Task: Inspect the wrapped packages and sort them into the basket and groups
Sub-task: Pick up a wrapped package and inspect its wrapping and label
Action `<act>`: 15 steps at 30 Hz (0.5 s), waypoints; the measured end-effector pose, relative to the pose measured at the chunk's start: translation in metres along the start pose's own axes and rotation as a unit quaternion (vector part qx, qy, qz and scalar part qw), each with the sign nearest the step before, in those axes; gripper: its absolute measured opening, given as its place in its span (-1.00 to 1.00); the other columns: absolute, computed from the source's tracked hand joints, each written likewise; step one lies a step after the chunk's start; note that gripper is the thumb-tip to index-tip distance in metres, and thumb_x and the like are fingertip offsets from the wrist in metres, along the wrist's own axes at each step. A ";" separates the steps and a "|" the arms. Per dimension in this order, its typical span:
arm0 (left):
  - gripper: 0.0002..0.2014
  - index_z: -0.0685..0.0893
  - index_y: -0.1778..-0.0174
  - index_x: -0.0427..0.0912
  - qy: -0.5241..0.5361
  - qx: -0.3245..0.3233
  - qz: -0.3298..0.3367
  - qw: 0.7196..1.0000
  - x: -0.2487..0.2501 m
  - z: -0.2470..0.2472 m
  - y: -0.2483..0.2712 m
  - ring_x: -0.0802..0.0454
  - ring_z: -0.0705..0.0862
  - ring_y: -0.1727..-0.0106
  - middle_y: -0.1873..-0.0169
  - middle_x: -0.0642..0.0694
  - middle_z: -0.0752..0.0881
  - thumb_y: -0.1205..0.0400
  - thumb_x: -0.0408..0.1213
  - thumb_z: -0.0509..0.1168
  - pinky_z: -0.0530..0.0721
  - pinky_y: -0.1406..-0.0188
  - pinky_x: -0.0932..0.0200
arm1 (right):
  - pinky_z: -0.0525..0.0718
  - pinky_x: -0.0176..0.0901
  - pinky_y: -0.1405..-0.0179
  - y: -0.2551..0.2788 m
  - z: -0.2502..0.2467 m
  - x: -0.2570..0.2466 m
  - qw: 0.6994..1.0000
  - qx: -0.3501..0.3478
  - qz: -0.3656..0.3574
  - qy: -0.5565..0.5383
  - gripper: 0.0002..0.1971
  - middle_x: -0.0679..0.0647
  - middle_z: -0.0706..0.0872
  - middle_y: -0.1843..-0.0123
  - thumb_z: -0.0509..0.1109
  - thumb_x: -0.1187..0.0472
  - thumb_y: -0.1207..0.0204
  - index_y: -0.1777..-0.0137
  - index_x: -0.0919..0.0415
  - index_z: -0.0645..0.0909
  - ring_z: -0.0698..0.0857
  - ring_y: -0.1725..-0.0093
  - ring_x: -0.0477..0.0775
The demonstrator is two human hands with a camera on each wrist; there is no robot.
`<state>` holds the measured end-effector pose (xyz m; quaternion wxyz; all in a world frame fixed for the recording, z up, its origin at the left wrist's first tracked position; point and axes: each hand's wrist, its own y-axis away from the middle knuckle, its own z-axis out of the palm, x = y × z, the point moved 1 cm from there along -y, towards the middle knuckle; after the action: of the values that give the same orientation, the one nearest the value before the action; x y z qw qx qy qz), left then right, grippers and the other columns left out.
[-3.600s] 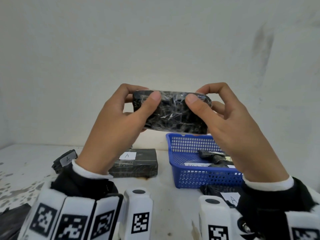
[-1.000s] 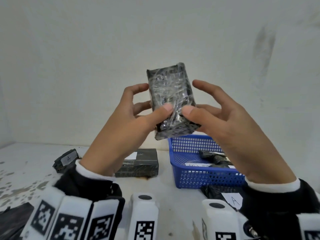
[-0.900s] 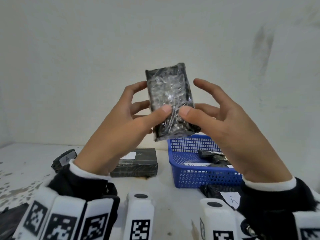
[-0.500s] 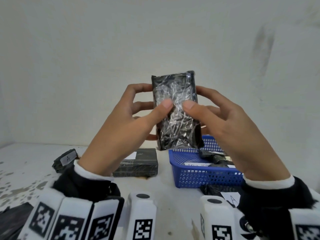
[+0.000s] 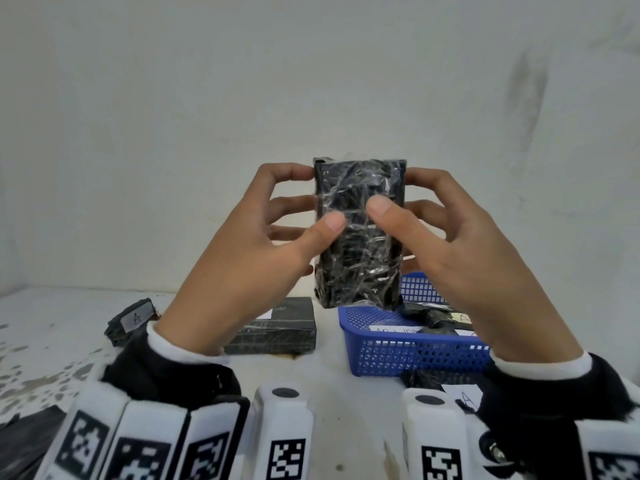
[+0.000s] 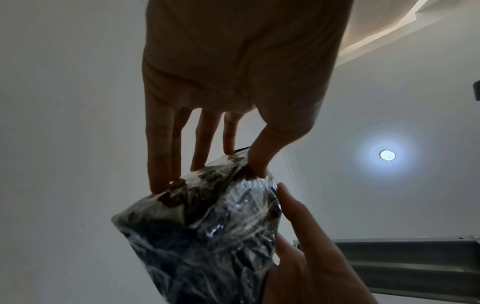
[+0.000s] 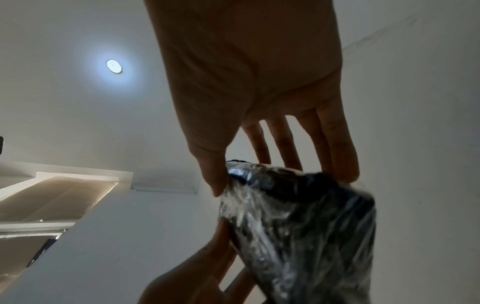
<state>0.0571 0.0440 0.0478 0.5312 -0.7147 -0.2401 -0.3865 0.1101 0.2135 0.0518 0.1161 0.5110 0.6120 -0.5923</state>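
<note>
Black plastic-wrapped rectangular package [image 5: 358, 233] was sideways few secs ago, now upright and turned, so inspection ongoing, not sorted yet. Left hand [image 5: 249, 258] thumb on front, fingers curled behind left edge. Right hand [image 5: 450, 251] mirrors it. Package held above blue mesh plastic basket [image 5: 415, 351], no label showing.

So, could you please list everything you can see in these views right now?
Held package: one, black under clear wrap, upright in the air between both hands.
Table packages: at least three, black; two with "A" labels, one left of the basket.
Basket: one, blue mesh, on the table at right, holding wrapped packages and white labels.
Table: one, white, speckled.
Ceiling light: one, round, overhead.
Left hand: grips the held package.
Right hand: grips it from the other side.
</note>
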 end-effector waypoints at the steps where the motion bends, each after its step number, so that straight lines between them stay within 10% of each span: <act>1: -0.44 0.52 -0.32 0.27 -0.002 0.005 0.002 1.000 0.001 0.000 0.000 0.13 0.80 -0.05 -0.13 0.17 0.78 -0.38 0.16 0.45 0.80 0.00 -0.05 | 0.77 0.12 -0.09 0.000 -0.001 0.000 1.000 -0.003 -0.002 0.005 -0.34 -0.16 0.85 -0.04 0.43 -0.44 -0.14 -0.28 -0.30 0.57 0.84 0.09 -0.06; 5: -0.48 0.55 -0.39 0.28 -0.002 0.024 0.008 1.000 0.003 -0.001 0.000 0.20 0.80 0.00 -0.15 0.16 0.77 -0.49 0.07 0.43 0.83 0.11 0.01 | 0.62 -0.19 0.10 0.001 0.000 -0.003 0.999 -0.023 -0.005 0.023 -0.34 -0.26 0.85 -0.05 0.39 -0.41 -0.19 -0.34 -0.33 0.53 0.82 0.07 -0.11; 15: -0.43 0.63 -0.34 0.18 0.013 0.035 0.004 0.999 0.001 -0.001 -0.001 0.14 0.80 -0.04 -0.17 0.17 0.75 -0.39 0.14 0.48 0.82 0.04 -0.06 | 0.86 0.11 0.28 0.002 0.002 -0.004 0.998 -0.032 0.013 -0.056 -0.57 -0.01 0.84 -0.10 0.53 -0.14 -0.35 -0.23 -0.20 0.60 0.86 0.08 -0.02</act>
<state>0.0567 0.0433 0.0493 0.5605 -0.6918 -0.2433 -0.3848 0.1127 0.2096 0.0532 0.1740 0.4808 0.6165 -0.5987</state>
